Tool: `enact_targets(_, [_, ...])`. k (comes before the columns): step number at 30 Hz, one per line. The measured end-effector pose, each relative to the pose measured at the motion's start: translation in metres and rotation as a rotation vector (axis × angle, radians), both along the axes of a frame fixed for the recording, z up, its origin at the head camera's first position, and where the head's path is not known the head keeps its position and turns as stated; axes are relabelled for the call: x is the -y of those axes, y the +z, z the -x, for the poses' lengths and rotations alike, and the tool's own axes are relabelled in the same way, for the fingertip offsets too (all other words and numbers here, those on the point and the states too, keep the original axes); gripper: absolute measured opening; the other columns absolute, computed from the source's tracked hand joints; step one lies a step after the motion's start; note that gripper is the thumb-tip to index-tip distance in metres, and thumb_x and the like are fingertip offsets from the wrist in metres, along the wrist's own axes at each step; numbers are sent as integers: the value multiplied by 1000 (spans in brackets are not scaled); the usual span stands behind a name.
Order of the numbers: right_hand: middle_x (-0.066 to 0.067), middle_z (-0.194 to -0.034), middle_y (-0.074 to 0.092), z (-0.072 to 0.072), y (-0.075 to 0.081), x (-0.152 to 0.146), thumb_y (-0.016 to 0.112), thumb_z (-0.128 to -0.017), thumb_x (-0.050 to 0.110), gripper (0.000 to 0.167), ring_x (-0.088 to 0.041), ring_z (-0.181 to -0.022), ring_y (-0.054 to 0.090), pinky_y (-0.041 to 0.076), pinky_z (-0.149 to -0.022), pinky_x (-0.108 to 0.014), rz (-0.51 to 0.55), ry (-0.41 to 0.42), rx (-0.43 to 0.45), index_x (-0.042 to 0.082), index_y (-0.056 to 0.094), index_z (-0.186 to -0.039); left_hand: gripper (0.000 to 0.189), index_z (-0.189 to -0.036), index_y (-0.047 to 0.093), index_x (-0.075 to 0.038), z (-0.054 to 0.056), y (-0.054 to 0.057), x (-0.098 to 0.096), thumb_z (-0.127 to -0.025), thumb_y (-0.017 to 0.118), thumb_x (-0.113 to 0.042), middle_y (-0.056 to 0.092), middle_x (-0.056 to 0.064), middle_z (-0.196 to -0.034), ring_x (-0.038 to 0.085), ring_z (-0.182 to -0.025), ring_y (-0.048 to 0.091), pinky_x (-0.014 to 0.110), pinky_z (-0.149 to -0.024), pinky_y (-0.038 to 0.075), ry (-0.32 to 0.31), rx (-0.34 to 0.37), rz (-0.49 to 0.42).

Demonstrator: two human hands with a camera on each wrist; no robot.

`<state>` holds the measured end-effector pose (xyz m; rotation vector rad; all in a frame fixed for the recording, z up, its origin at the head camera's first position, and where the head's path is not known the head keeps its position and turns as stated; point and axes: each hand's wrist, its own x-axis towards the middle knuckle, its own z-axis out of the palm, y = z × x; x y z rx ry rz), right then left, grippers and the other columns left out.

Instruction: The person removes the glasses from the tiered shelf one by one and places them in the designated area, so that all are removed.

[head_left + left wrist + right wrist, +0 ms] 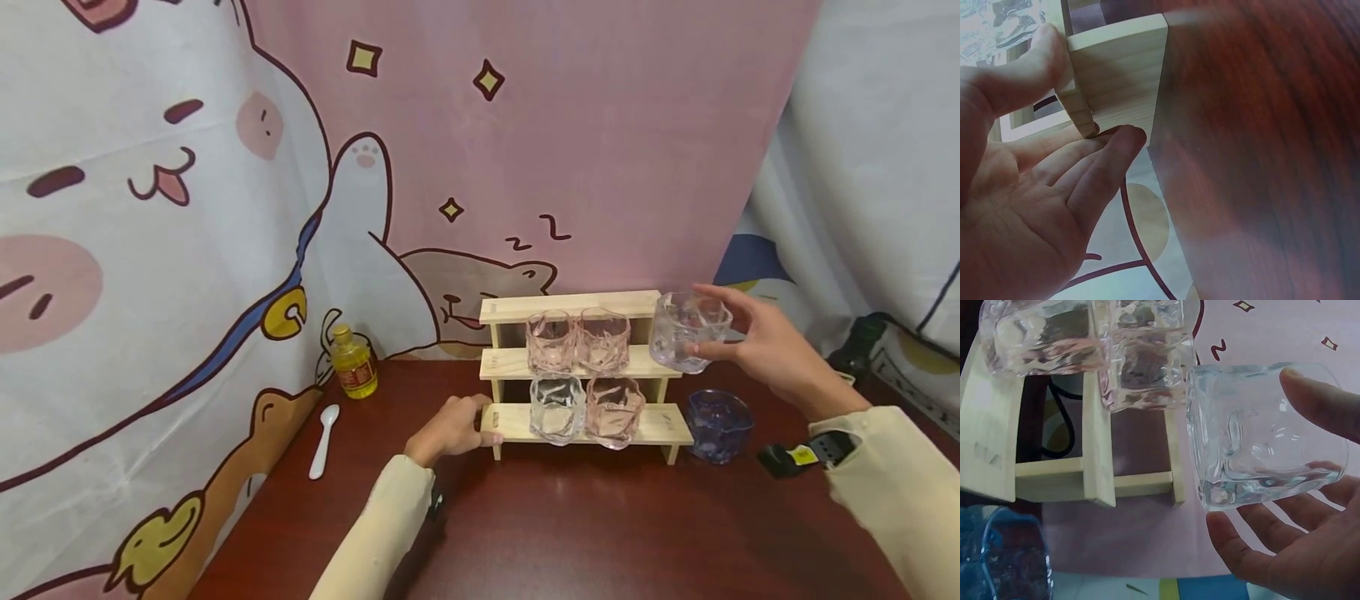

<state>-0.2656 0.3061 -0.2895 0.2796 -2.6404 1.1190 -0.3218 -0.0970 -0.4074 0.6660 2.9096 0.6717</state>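
Right hand [774, 348] grips a clear tumbler [686, 337] near the upper right corner of a wooden rack [641, 362]; left hand [452, 429] pinches the lowest shelf [662, 425] at its left edge.

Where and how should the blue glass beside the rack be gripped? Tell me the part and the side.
Take the blue glass by its outer walls just below the rim, likely best from its right or near side: it appears upright, and the wooden rack stands close on its left.
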Motion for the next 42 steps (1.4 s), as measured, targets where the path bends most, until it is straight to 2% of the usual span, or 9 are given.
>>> enact_targets(4, [-24,-149,44,-3,-7,-6,81,-85,27,90,-46,-133,44,41,-74,-12,-9,1,-1,18,29,-159,59,-135,59,-6,0,-2,0,-85,81,-29,71,11,-118,25,-101,63,38,-90,51,-7,-8,-4])
enact_targets(7, [-23,-151,43,-5,-11,-10,81,-85,30,91,-45,-132,44,43,-72,-14,-19,-12,17,20,29,-159,59,-136,59,-6,1,-3,0,-85,81,-28,71,12,-120,27,-104,64,39,-91,51,-5,-2,-13])
enact_targets(10, [-23,-152,42,-6,-14,-14,81,-85,32,91,-45,-133,43,43,-78,-21,-21,-27,28,19,29,-159,59,-136,59,-6,0,-2,1,-85,81,-27,70,13,-120,28,-105,64,40,-92,51,-5,0,-20])
enact_targets(14, [-25,-153,40,-6,-20,-18,81,-86,32,92,-47,-133,41,44,-90,-48,-13,-47,30,18,28,-159,60,-135,59,-5,0,-2,2,-85,82,-27,70,13,-121,30,-107,64,41,-92,51,-10,-3,-24])
enact_targets(18, [-27,-152,39,-8,-25,-23,80,-86,32,92,-50,-132,40,38,-92,-65,-6,-60,29,19,26,-160,60,-135,59,-5,1,-2,2,-85,82,-27,70,13,-121,27,-104,64,40,-91,52,-11,-4,-23])
enact_targets(25, [-30,-146,45,-11,-32,-34,80,-87,33,93,-50,-127,42,39,-90,-64,-38,-88,27,17,24,-160,62,-137,57,-5,1,-1,2,-85,81,-28,70,12,-122,24,-102,64,39,-91,51,-4,4,-21])
enact_targets(31, [-31,-140,51,-12,-39,-42,79,-86,37,94,-44,-117,52,47,-79,-47,-86,-136,34,15,25,-160,62,-137,57,-4,1,-2,2,-85,81,-27,70,13,-122,25,-102,64,39,-91,52,-6,12,-31])
enact_targets(37, [-35,-146,42,-14,-45,-51,77,-88,39,96,-50,-122,45,41,-89,-65,-74,-152,58,15,21,-161,61,-137,57,-4,0,-1,2,-86,81,-26,69,13,-123,27,-103,64,39,-91,51,-3,21,-37])
enact_targets(42, [-36,-146,42,-15,-50,-55,77,-89,37,95,-51,-121,45,40,-87,-64,-75,-176,52,14,20,-161,60,-136,58,-4,0,0,2,-85,81,-26,70,13,-123,27,-103,64,39,-90,51,-10,14,-33])
